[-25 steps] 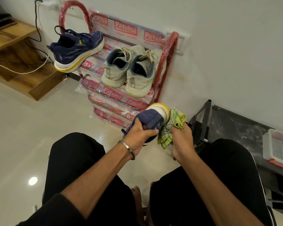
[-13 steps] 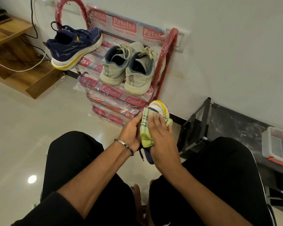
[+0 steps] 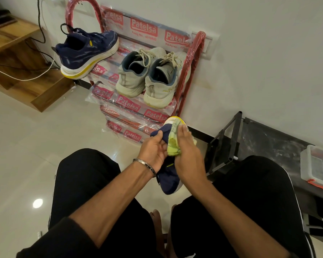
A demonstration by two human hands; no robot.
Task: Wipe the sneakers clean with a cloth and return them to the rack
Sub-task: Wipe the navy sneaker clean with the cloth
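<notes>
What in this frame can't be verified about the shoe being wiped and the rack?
- Navy sneaker in hand, head view: its middle is covered by the left hand, right hand and cloth, so its cleanliness is unclear.
- Red rack, head view: lower tiers hidden by plastic wrap and the hands.
- Plastic box: cut off by the right edge.

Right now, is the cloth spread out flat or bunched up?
Bunched up: the cloth is wadded under the right hand, pressed against the navy sneaker.
</notes>
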